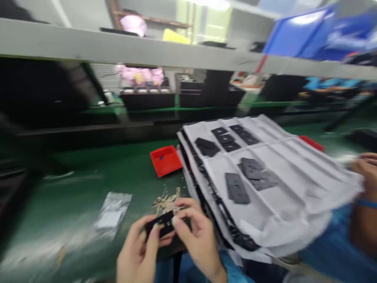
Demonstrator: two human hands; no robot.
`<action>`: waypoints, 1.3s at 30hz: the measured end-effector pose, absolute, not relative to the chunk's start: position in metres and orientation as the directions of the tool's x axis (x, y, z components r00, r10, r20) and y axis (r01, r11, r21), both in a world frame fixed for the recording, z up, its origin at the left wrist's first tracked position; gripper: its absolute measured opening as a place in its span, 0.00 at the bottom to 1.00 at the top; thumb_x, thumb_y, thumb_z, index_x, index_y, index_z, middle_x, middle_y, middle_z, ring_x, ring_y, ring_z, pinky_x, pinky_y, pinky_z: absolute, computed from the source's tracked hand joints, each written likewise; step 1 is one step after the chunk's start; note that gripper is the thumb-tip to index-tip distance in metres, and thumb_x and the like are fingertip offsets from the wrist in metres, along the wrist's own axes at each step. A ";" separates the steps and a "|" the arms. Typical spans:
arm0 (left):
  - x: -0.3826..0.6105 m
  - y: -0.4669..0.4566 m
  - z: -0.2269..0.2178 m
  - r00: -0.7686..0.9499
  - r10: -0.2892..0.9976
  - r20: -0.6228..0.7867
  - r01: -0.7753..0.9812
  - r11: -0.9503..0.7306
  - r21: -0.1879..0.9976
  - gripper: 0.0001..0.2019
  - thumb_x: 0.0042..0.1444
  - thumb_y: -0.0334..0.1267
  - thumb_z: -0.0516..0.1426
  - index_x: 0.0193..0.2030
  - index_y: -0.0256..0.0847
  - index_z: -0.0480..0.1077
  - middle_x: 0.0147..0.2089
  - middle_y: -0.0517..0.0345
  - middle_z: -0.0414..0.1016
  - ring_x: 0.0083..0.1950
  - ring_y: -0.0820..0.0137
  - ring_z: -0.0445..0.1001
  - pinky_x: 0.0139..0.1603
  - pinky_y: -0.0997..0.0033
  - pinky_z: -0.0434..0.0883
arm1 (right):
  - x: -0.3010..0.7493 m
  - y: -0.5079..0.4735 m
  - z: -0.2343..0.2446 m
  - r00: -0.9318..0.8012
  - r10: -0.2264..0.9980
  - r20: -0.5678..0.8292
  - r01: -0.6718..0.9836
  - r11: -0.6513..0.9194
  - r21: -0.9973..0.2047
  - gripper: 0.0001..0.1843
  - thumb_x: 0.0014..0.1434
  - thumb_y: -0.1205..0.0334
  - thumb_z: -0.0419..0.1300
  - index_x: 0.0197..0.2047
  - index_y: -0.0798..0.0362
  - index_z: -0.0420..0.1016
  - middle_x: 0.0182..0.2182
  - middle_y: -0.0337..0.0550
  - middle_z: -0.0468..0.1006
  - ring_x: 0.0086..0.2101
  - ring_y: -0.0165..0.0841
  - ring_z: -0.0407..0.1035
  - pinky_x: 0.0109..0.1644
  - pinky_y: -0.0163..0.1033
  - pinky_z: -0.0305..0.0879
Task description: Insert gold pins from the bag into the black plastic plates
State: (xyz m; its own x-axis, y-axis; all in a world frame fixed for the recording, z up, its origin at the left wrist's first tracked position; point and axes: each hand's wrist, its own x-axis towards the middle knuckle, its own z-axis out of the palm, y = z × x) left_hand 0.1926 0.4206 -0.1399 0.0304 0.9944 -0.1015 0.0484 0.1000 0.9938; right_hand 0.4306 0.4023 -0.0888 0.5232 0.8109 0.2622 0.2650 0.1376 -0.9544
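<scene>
Left hand [138, 248] and right hand [198, 236] pinch a small black piece [160, 224] between them, its long axis running roughly eight to two o'clock.
Right hand is nearer the white tray stack [290, 155], its edge close by at two o'clock; pale scraps [165, 203] lie just beyond at twelve, a silver packet [113, 215] at ten with green table [73, 186] around it, a red bin [170, 167] farther at twelve.

A pale shelf [88, 47] spans above a glossy green workbench [79, 169], beneath bright light [213, 4].
</scene>
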 end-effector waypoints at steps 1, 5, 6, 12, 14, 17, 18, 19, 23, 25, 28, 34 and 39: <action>0.185 0.418 -0.128 0.055 0.991 -0.125 0.035 0.124 0.992 0.22 0.61 0.55 0.64 0.54 0.42 0.71 0.43 0.48 0.82 0.31 0.60 0.83 0.30 0.68 0.82 | 0.406 0.409 -0.098 0.472 0.848 0.242 0.226 0.149 -0.963 0.26 0.55 0.37 0.68 0.38 0.55 0.79 0.39 0.50 0.78 0.46 0.35 0.74 0.52 0.39 0.75; 0.192 0.411 -0.104 0.089 0.987 -0.131 -0.069 0.138 0.988 0.21 0.67 0.53 0.60 0.58 0.41 0.69 0.49 0.45 0.82 0.37 0.62 0.84 0.41 0.67 0.85 | 0.345 0.410 -0.114 0.335 0.921 0.200 0.137 0.162 -0.977 0.23 0.56 0.41 0.69 0.38 0.55 0.79 0.42 0.51 0.78 0.50 0.36 0.74 0.55 0.40 0.75; 0.196 0.409 -0.102 0.088 0.988 -0.123 -0.089 0.131 0.987 0.21 0.67 0.52 0.59 0.59 0.41 0.69 0.50 0.44 0.81 0.38 0.61 0.84 0.42 0.66 0.85 | 0.340 0.407 -0.115 0.320 0.928 0.192 0.131 0.158 -0.979 0.21 0.58 0.43 0.68 0.38 0.55 0.79 0.44 0.51 0.78 0.51 0.36 0.74 0.56 0.39 0.75; 0.202 0.396 -0.105 0.134 0.988 -0.080 -0.091 0.093 0.992 0.18 0.71 0.48 0.56 0.62 0.44 0.67 0.59 0.45 0.78 0.49 0.60 0.83 0.48 0.66 0.84 | 0.337 0.398 -0.115 0.313 0.928 0.201 0.162 0.156 -0.974 0.08 0.66 0.58 0.62 0.37 0.52 0.79 0.52 0.44 0.76 0.55 0.25 0.73 0.60 0.27 0.71; 0.202 0.393 -0.103 0.135 0.989 -0.066 -0.042 0.073 0.996 0.17 0.72 0.47 0.54 0.63 0.44 0.68 0.61 0.46 0.77 0.54 0.61 0.82 0.53 0.68 0.82 | 0.336 0.398 -0.116 0.308 0.920 0.242 0.195 0.187 -0.963 0.06 0.66 0.60 0.63 0.38 0.51 0.79 0.52 0.44 0.75 0.56 0.25 0.73 0.60 0.26 0.71; 0.203 0.391 -0.098 0.122 0.990 -0.071 0.042 0.067 0.997 0.17 0.74 0.47 0.52 0.63 0.44 0.68 0.61 0.49 0.77 0.57 0.66 0.80 0.58 0.74 0.78 | 0.333 0.397 -0.116 0.293 0.904 0.313 0.260 0.240 -0.935 0.03 0.66 0.63 0.62 0.40 0.50 0.78 0.53 0.41 0.75 0.56 0.23 0.72 0.60 0.25 0.72; 0.204 0.391 -0.096 0.120 0.990 -0.069 0.058 0.063 0.996 0.17 0.74 0.47 0.52 0.63 0.44 0.68 0.61 0.51 0.77 0.58 0.68 0.79 0.59 0.77 0.77 | 0.332 0.397 -0.116 0.291 0.897 0.333 0.276 0.254 -0.927 0.03 0.66 0.63 0.62 0.41 0.50 0.78 0.53 0.40 0.75 0.56 0.22 0.72 0.60 0.25 0.71; 0.206 0.390 -0.095 0.118 0.991 -0.060 0.066 0.052 0.996 0.16 0.74 0.46 0.52 0.63 0.45 0.68 0.61 0.52 0.77 0.58 0.69 0.79 0.59 0.79 0.76 | 0.331 0.397 -0.116 0.292 0.891 0.347 0.290 0.264 -0.920 0.03 0.66 0.64 0.62 0.41 0.49 0.78 0.53 0.39 0.75 0.57 0.21 0.72 0.60 0.24 0.71; 0.209 0.389 -0.096 0.112 0.993 -0.029 0.082 0.020 0.996 0.15 0.75 0.45 0.51 0.64 0.47 0.68 0.61 0.55 0.77 0.59 0.72 0.78 0.59 0.83 0.74 | 0.329 0.394 -0.115 0.294 0.875 0.384 0.325 0.286 -0.902 0.03 0.66 0.66 0.62 0.42 0.49 0.77 0.54 0.38 0.74 0.57 0.20 0.71 0.59 0.22 0.71; 0.208 0.387 -0.097 0.123 0.992 -0.025 0.094 0.014 0.995 0.16 0.75 0.45 0.50 0.65 0.50 0.67 0.61 0.57 0.77 0.59 0.72 0.78 0.58 0.82 0.75 | 0.328 0.393 -0.115 0.298 0.866 0.401 0.344 0.294 -0.892 0.04 0.66 0.66 0.62 0.43 0.50 0.77 0.55 0.39 0.74 0.57 0.21 0.71 0.59 0.23 0.72; 0.208 0.384 -0.099 0.130 0.991 -0.020 0.116 0.004 0.993 0.17 0.76 0.45 0.50 0.67 0.53 0.65 0.62 0.58 0.76 0.59 0.71 0.78 0.58 0.79 0.76 | 0.327 0.392 -0.113 0.302 0.848 0.435 0.397 0.302 -0.866 0.04 0.65 0.67 0.62 0.42 0.50 0.77 0.55 0.40 0.74 0.56 0.22 0.72 0.58 0.24 0.72; 0.209 0.381 -0.100 0.113 0.993 0.017 0.149 -0.034 0.988 0.17 0.76 0.43 0.49 0.68 0.56 0.65 0.66 0.62 0.73 0.63 0.72 0.75 0.63 0.78 0.73 | 0.326 0.391 -0.111 0.286 0.797 0.532 0.499 0.350 -0.793 0.05 0.64 0.69 0.62 0.43 0.52 0.77 0.56 0.41 0.74 0.55 0.23 0.72 0.58 0.28 0.73; 0.211 0.380 -0.097 0.071 0.996 0.060 0.189 -0.073 0.979 0.17 0.76 0.41 0.49 0.67 0.55 0.67 0.65 0.65 0.74 0.63 0.76 0.75 0.63 0.86 0.70 | 0.327 0.390 -0.112 0.281 0.787 0.549 0.506 0.365 -0.782 0.07 0.64 0.70 0.62 0.45 0.51 0.77 0.56 0.41 0.73 0.56 0.22 0.71 0.54 0.26 0.73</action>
State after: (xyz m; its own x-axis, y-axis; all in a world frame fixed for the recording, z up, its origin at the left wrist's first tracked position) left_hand 0.2112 0.3799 -0.0974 0.0708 0.9957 0.0604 0.1885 -0.0728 0.9794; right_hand 0.3265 0.3899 -0.1117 0.2811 0.7872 0.5489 0.5058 0.3645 -0.7819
